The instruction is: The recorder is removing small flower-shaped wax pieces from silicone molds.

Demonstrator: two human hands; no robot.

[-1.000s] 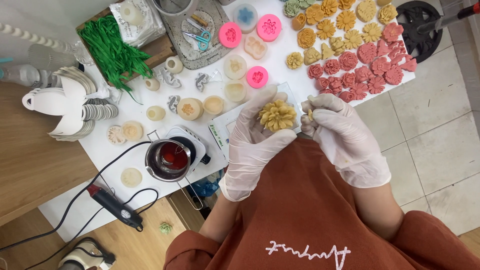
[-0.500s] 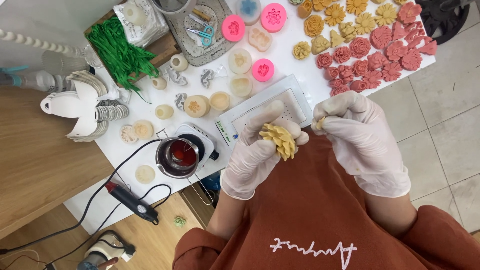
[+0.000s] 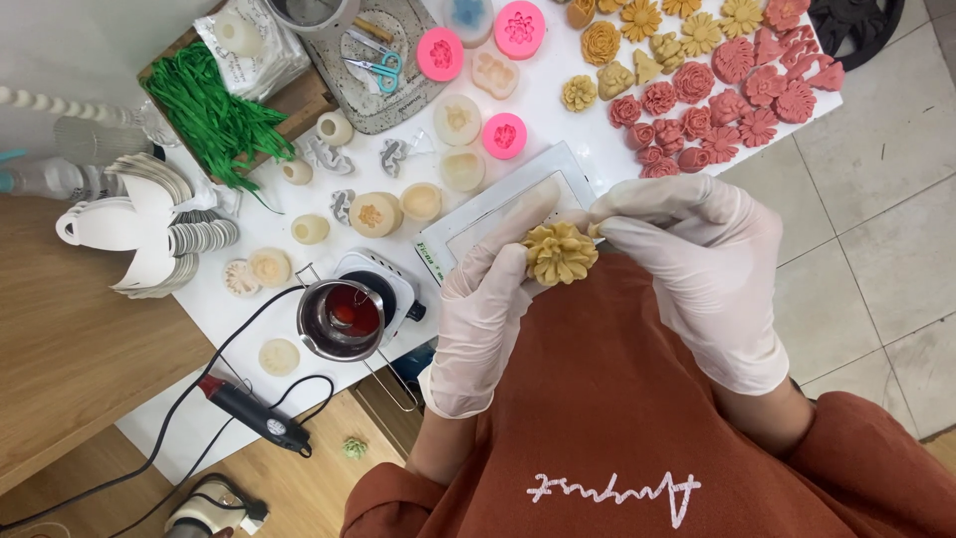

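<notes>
My left hand (image 3: 485, 299), in a white glove, grips a yellow flower-shaped wax piece (image 3: 560, 253) above the white board (image 3: 476, 221). My right hand (image 3: 697, 261), also gloved, pinches the flower's right edge with its fingertips. Both hands hover just over the near edge of the white table (image 3: 558, 60), in front of my rust-coloured top.
Red wax flowers (image 3: 717, 95) and yellow ones (image 3: 657, 30) lie at the far right. Pink silicone moulds (image 3: 506, 134), pale round moulds (image 3: 376, 214), a small pot of red wax (image 3: 342, 317) on a white heater, green strips (image 3: 214, 110), scissors (image 3: 376, 66) and a black corded tool (image 3: 251, 413).
The view has shifted. My left hand has turned the yellow flower, and my right hand has moved in from beside it to pinch its right edge.
</notes>
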